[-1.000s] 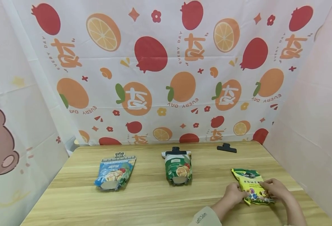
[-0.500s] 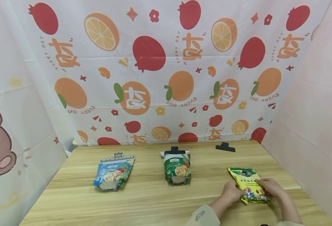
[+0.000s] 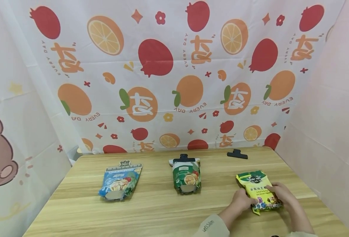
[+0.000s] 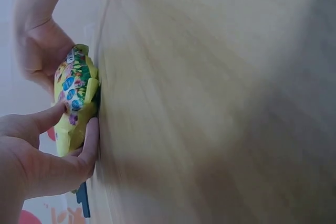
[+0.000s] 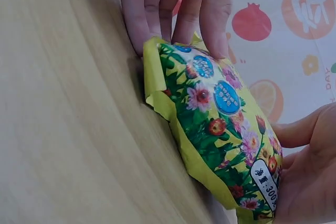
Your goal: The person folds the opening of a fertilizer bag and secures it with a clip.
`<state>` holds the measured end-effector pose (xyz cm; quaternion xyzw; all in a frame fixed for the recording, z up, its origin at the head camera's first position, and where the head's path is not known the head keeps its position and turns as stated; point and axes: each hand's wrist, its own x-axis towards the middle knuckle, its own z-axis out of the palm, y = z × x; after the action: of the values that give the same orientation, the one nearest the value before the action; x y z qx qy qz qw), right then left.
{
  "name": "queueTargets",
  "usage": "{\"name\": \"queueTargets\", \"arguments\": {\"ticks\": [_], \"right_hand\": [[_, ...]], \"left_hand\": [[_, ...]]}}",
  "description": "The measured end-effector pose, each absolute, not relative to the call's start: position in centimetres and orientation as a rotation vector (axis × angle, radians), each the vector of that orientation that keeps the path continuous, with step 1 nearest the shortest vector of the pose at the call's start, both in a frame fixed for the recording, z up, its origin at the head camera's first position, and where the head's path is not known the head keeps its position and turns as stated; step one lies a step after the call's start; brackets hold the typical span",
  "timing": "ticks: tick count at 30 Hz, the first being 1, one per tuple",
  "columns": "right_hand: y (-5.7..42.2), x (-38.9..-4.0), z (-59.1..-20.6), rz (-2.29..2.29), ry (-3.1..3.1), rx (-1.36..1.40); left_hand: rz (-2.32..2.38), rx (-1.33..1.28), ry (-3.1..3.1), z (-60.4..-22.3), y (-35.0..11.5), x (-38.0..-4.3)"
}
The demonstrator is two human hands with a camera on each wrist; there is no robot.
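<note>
A plump yellow and green bag (image 3: 258, 190) with printed flowers is at the right of the table, held at both sides. My left hand (image 3: 241, 199) pinches its left side; in the left wrist view the thumb lies on the printed face and the fingers (image 4: 90, 145) go round underneath. At the other side my right hand (image 3: 283, 193) grips the bag, thumb on top. The right wrist view shows the bag's lower end (image 5: 226, 135) close over the wood, its crimped seam facing the camera. The right hand's fingers are mostly hidden behind the bag.
A black bag clip (image 3: 237, 154) lies at the back right of the table (image 3: 150, 217). A green bag (image 3: 187, 176) with a black clip stands mid-table. Further left is a blue bag (image 3: 120, 184) with a pale clip. Printed cloth (image 3: 165, 98) hangs behind.
Both hands have shifted the yellow bag slightly away from me and to the left. The head view has drifted a little. The other bags and the loose clip have stayed put.
</note>
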<state>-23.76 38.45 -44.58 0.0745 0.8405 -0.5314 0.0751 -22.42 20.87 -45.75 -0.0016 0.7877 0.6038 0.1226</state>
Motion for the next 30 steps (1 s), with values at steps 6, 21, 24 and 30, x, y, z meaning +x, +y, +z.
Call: {"name": "queueTargets", "arguments": {"ticks": [6,21,24,30], "right_hand": [[37.9,-23.7,-44.4,-1.763,2.393,0.241],[36.4,-24.6,-44.9,-1.922,2.311,0.106],[36.0,-24.8,-44.9,-1.94,2.301,0.093],[35.1,-25.4,-44.6,-1.961,2.299,0.036]], "left_hand": [[1.924,-0.012,2.195,-46.0,20.2,-22.9],[2.063,0.074,2.134,-46.0,18.1,-24.5],[2.041,0.107,2.193,-45.9,17.5,-25.0],[1.98,0.107,2.263,-45.3,16.4,-25.9]]}}
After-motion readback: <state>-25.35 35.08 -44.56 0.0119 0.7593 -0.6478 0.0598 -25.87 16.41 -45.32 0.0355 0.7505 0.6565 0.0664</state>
